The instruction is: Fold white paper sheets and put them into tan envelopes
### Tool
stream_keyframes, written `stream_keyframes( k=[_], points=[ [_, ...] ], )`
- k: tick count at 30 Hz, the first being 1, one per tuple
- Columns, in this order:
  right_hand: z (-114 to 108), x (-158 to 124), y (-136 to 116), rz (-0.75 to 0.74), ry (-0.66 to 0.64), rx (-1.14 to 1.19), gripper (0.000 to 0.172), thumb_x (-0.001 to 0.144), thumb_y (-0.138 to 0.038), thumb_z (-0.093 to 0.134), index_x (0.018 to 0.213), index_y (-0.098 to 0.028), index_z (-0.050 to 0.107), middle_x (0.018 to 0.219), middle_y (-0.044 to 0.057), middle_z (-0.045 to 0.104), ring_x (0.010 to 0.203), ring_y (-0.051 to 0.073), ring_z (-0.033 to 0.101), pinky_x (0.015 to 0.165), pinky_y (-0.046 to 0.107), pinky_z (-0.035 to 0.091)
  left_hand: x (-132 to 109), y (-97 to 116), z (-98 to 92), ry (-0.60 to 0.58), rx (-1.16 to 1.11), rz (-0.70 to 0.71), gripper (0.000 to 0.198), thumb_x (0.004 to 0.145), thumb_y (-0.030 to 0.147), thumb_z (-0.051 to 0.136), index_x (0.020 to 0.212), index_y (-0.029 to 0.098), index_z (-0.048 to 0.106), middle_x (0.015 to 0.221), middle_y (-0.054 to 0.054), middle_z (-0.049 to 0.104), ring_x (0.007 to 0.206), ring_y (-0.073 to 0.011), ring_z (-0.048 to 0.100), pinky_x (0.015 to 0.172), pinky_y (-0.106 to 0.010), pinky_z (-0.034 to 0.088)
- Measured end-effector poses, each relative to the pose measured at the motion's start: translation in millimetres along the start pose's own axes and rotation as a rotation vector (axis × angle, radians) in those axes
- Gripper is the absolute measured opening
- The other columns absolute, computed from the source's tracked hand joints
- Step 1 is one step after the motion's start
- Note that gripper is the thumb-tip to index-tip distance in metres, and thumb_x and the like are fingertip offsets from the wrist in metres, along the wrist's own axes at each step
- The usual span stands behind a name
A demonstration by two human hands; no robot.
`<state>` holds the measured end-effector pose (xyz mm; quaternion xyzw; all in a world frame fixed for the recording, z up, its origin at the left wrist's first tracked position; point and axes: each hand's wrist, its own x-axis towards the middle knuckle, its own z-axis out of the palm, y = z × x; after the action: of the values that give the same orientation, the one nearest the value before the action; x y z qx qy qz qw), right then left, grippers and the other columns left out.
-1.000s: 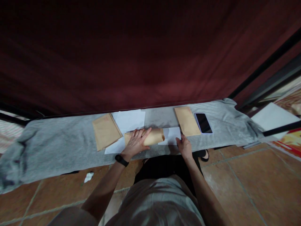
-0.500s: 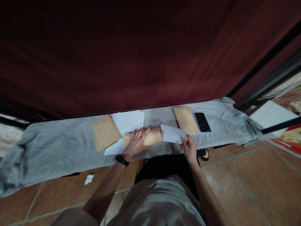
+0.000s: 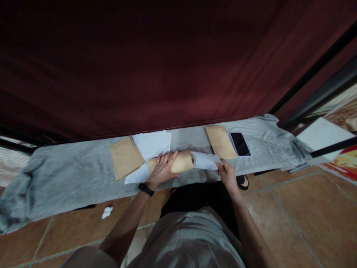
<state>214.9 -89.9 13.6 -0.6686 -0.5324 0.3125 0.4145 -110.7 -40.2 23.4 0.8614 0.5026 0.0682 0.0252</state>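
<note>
My left hand point(image 3: 164, 171), wearing a black wristband, lies with spread fingers on top of a brown paper envelope point(image 3: 184, 161). The envelope lies sideways, and its right-hand mouth gapes a little. A folded white sheet of paper point(image 3: 205, 160) stands at that mouth, its left end at or just inside the opening; I cannot tell how deep. My right hand point(image 3: 227, 174) pinches the right end of this paper between thumb and fingers. Under and behind my left hand are white paper sheets point(image 3: 154, 143). Left of them lies a stack of brown envelopes point(image 3: 126, 158).
A grey cloth point(image 3: 80, 167) covers the long narrow bench. Another brown envelope point(image 3: 221, 142) and a phone point(image 3: 240, 144) lie to the right. Behind the bench hangs a dark red curtain point(image 3: 178, 82). A crumpled white scrap point(image 3: 107, 212) is on the tiled floor.
My right hand has shifted slightly right with the folded paper, which now looks more curved. My left hand stays on the envelope.
</note>
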Motion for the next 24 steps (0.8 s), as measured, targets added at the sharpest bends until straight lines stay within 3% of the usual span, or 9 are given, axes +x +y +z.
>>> stream_keyframes(
  k=[8, 12, 15, 19, 24],
  points=[
    [-2.6, 10.5, 6.0, 0.052, -0.057, 0.091, 0.042, 0.083, -0.059, 0.054, 0.093, -0.02, 0.067, 0.083, 0.006, 0.072, 0.056, 0.018, 0.061, 0.054, 0.031, 0.053, 0.0, 2.4, 0.7, 0.037, -0.016, 0.048, 0.116, 0.071, 0.057, 0.079, 0.161, 0.022, 0.015, 0.145, -0.018, 0.049, 0.138, -0.0365, 0.042, 0.122, -0.059, 0.015],
    [6.0, 11.3, 1.9, 0.077, -0.109, 0.102, 0.04, 0.082, -0.058, 0.056, 0.091, -0.02, 0.066, 0.076, 0.004, 0.068, 0.057, 0.017, 0.059, 0.053, 0.029, 0.051, 2.5, 9.0, -0.6, 0.05, -0.021, 0.076, 0.119, 0.068, 0.056, 0.082, 0.161, 0.023, 0.016, 0.145, -0.018, 0.048, 0.139, -0.0368, 0.041, 0.122, -0.059, 0.013],
    [15.8, 8.9, -0.8, 0.093, -0.074, 0.072, 0.041, 0.084, -0.058, 0.052, 0.091, -0.019, 0.066, 0.068, 0.003, 0.064, 0.06, 0.018, 0.059, 0.051, 0.027, 0.048, 5.1, 13.2, -0.1, 0.05, -0.04, 0.088, 0.12, 0.067, 0.057, 0.083, 0.161, 0.023, 0.016, 0.145, -0.018, 0.047, 0.139, -0.0371, 0.041, 0.122, -0.059, 0.013],
    [29.7, 7.6, -2.1, 0.075, -0.002, 0.047, 0.041, 0.084, -0.057, 0.053, 0.083, -0.018, 0.066, 0.069, 0.005, 0.063, 0.067, 0.02, 0.059, 0.06, 0.029, 0.047, 8.4, 18.2, 0.6, 0.038, -0.059, 0.089, 0.121, 0.066, 0.058, 0.083, 0.161, 0.024, 0.016, 0.147, -0.018, 0.046, 0.14, -0.0376, 0.039, 0.122, -0.059, 0.012],
    [48.2, 7.2, -2.6, 0.049, -0.019, 0.062, 0.037, 0.08, -0.053, 0.055, 0.069, -0.02, 0.065, 0.079, 0.007, 0.065, 0.075, 0.02, 0.06, 0.072, 0.032, 0.048, 11.5, 25.5, 0.7, 0.018, -0.069, 0.099, 0.119, 0.067, 0.057, 0.082, 0.161, 0.024, 0.015, 0.15, -0.018, 0.043, 0.143, -0.0372, 0.036, 0.122, -0.059, 0.011]
  ],
)
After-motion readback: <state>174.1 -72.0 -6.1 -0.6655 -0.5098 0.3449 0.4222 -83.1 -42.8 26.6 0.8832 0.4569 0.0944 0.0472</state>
